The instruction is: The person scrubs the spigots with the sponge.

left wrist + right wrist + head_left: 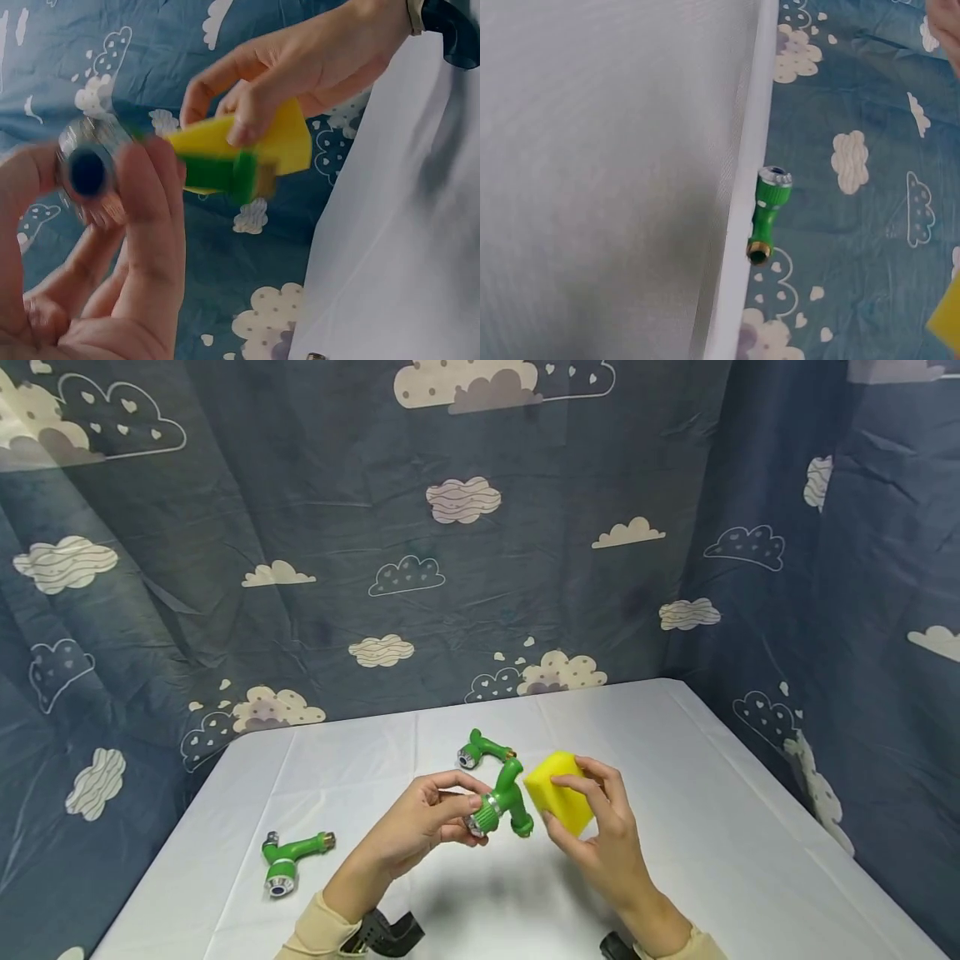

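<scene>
My left hand point(420, 822) holds a green tap point(508, 795) by its ribbed, chrome-ended knob, between thumb and fingers. Its curved spout points up and its other end down, raised over the table. The right hand point(611, 831) grips a yellow sponge point(557, 781) just right of the tap, with a narrow gap between them in the head view. In the left wrist view the tap point(210, 172) is blurred and overlaps the sponge point(289, 142). At the right wrist view's edge only a corner of the sponge point(946, 319) shows.
A second green tap point(300, 852) lies on the white-covered table point(637, 727) at the left. Behind the held one lies a third tap point(476, 750), also seen in the right wrist view. A dark blue cloud-print curtain point(330, 535) hangs around the back and sides.
</scene>
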The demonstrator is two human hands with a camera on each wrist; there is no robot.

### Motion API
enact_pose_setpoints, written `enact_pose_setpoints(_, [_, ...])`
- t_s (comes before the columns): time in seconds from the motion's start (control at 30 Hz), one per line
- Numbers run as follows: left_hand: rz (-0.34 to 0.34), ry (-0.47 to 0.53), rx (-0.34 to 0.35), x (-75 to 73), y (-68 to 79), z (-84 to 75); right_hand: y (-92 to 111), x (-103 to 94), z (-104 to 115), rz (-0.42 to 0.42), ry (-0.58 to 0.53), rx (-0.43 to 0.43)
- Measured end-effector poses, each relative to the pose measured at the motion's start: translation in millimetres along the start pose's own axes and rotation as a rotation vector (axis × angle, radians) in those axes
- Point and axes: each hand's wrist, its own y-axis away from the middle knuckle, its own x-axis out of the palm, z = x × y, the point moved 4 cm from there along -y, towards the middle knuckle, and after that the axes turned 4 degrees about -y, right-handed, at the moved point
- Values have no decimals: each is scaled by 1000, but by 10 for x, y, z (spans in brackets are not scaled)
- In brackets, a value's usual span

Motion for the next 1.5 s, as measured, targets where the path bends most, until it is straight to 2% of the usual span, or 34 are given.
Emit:
enact_pose_setpoints(0.13, [-85,68,-18,23,-46,54,32,16,38,39,-48,-72])
enact_pose_setpoints(0.27, [-76,93,-38,113,-63,123,62,41,73,106,-45,-120])
enact_pose_setpoints(0.4, [-72,108,4,141,-45,122,49,53,57,120,-13,-76])
enact_pose_setpoints(0.53, [-93,127,53,113,-18,90,8,56,40,91,14,-46])
enact_pose_setpoints(0.9, [-138,129,132,25,43,-6,-48,36,9,30,143,11])
enact_pose_setpoints(1.03, [-197,162,108,-22,39,-1,-51,24,-9,19,131,15])
enact_pose_setpoints(1.23, [-284,228,36,-45,-33,84,-31,14,46,43,9,-94])
enact_pose_setpoints(1.33, [-254,225,7,-5,-64,129,-11,26,85,75,-23,-168])
enact_pose_setpoints(1.5, [-88,186,-73,112,-88,186,3,47,126,123,-55,-249])
